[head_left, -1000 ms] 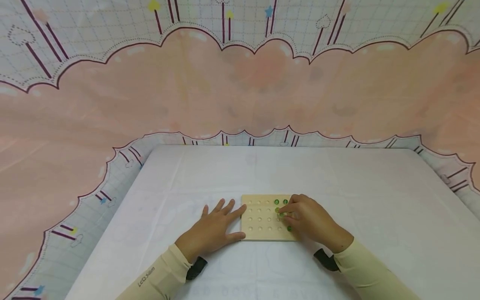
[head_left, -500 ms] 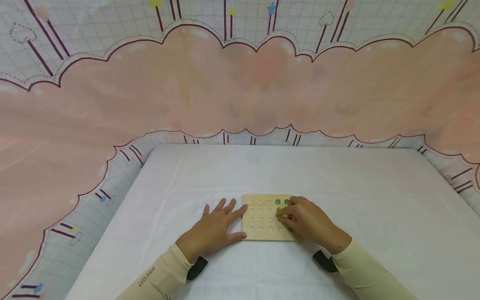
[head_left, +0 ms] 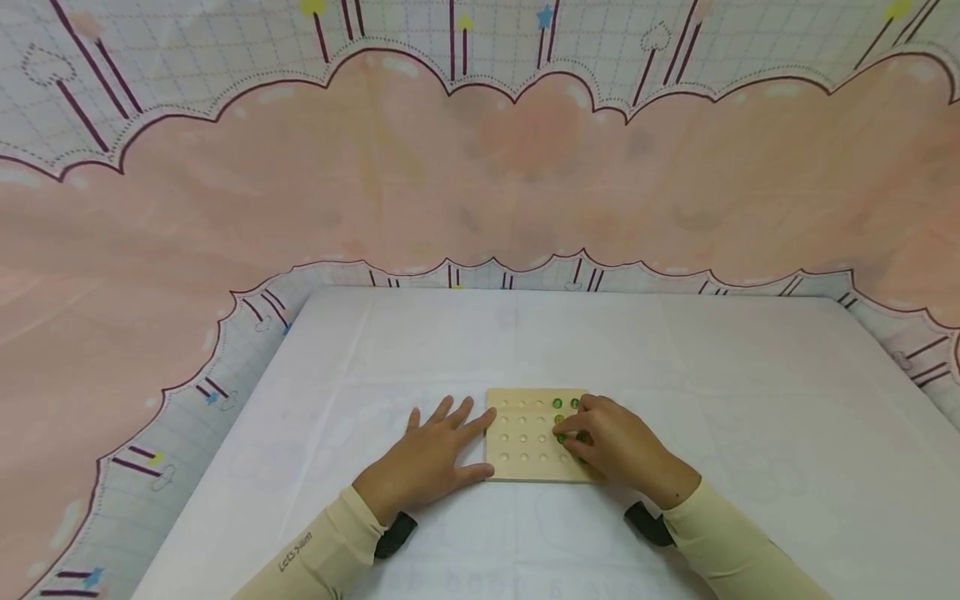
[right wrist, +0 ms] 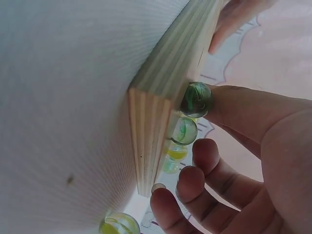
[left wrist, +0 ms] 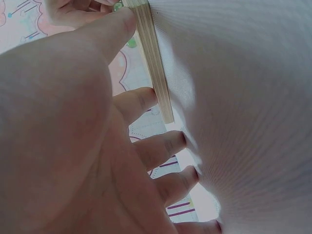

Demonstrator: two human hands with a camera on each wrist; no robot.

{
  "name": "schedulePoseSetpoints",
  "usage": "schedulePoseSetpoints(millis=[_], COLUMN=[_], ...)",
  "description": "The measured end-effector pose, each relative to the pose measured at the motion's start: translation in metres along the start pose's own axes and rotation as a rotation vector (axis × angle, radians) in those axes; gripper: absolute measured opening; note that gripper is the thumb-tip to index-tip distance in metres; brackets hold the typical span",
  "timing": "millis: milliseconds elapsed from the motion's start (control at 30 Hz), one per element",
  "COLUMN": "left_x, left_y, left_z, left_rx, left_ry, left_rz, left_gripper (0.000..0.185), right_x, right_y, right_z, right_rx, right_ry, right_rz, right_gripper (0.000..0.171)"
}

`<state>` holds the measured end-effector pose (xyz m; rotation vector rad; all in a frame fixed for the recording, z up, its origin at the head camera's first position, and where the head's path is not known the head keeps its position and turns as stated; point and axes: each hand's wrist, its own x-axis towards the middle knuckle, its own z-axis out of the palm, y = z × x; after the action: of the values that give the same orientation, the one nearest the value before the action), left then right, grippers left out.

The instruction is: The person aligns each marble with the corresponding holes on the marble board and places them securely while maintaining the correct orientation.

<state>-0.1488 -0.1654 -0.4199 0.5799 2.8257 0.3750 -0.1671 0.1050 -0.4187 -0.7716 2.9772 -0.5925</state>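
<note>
Now we see the wooden board (head_left: 536, 435) flat on the white table (head_left: 750, 433), our left hand (head_left: 427, 454) resting with straight fingers against its left edge. Our right hand (head_left: 615, 442) covers the board's right side, thumb pressing a green marble (right wrist: 196, 99) without pinching it; more marbles (head_left: 566, 403) sit in the holes

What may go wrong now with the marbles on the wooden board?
1. The right hand covers several green marbles resting in shallow dimples; a nudge might roll them out.
2. In the right wrist view one marble sits near the board's edge, so it could drop off.
3. The left hand only presses the board's side; the board might slide.
</note>
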Motion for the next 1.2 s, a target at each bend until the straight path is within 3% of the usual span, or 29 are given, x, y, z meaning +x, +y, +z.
schedulePoseSetpoints(millis=[333,667,833,1200], left_x=[0.001,0.001,0.000,0.000], left_y=[-0.001,0.000,-0.001,-0.001], left_z=[0.001,0.002,0.003,0.003], left_rx=[0.004,0.007,0.004,0.002], left_ry=[-0.003,-0.003,-0.004,-0.003], left_rz=[-0.005,-0.005,-0.009,-0.007], left_gripper=[0.076,0.075,0.076,0.076], right_x=[0.000,-0.003,-0.006,-0.016], right_y=[-0.001,-0.001,0.001,0.017], right_z=[0.000,-0.003,-0.010,-0.026], right_rx=[0.001,-0.029,0.033,-0.029], right_ry=[0.001,0.042,0.029,0.068], right_rz=[0.013,-0.027,0.015,0.094], right_gripper=[0.018,0.020,0.019,0.023])
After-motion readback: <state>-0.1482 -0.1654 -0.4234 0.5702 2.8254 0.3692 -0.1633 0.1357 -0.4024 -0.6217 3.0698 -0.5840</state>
